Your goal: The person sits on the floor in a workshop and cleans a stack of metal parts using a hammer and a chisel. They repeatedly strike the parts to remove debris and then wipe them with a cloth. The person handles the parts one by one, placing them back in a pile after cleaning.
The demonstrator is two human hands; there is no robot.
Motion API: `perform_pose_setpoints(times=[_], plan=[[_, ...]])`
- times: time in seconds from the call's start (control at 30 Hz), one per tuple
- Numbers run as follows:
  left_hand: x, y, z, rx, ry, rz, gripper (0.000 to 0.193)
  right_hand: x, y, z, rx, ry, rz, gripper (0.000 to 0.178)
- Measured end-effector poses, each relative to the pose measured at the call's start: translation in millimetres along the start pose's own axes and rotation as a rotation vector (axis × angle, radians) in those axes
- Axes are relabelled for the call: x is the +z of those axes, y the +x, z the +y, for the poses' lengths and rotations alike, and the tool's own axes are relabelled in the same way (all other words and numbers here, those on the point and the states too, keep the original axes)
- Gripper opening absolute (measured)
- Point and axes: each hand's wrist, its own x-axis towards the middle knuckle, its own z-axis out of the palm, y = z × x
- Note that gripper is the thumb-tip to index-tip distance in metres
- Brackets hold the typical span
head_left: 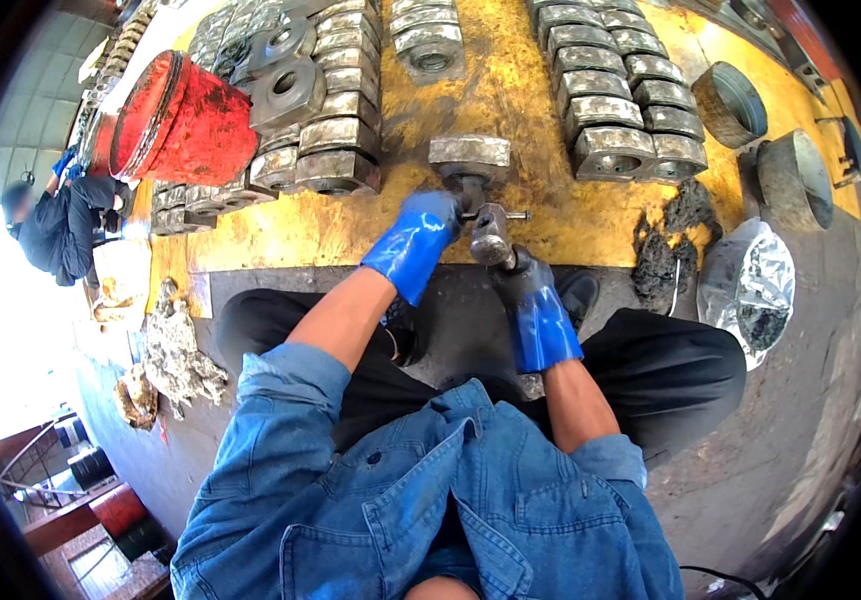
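Observation:
A worn steel block with a curved top stands on the yellow-stained work surface in front of me. My left hand, in a blue glove with a grimy grey palm, is closed at a metal tool with a thin crossbar just on my side of the block. The fingers partly hide this tool. In my right hand, gloved the same way, is a hammer, its head over the crossbar. Whether the hammer touches the bar I cannot tell.
Rows of similar steel blocks lie left, with more blocks right. A red bucket tilts on the left stack. Metal rings, dark greasy rags and a silvery bag are right. Another person sits far left.

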Motion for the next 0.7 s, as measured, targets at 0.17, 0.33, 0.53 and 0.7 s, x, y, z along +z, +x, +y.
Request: perform_pose_setpoints(times=[0.17, 0.33, 0.53, 0.7], plan=[[-4.2, 5.1, 7.4, 0.045, -0.033, 0.017, 0.033, -3.9, -5.4, 8.4, -0.053, 0.171, 0.015, 0.023], [15.8, 0.9, -1.2, 0.021, 0.061, -0.075, 0.034, 7.1, 3.6, 12.9, 0.019, -0.007, 0.007, 0.028], [3.6, 1.9, -0.1, -0.047, 0.014, -0.110, 0.036, -26.3, 20.1, -11.2, 0.360, 0.942, 0.018, 0.012], [-2.1, 9.8, 16.8, -0.003, -0.015, -0.117, 0.035, -98.2, 78.5, 46.8, 0.520, 1.797, -0.111, 0.031]])
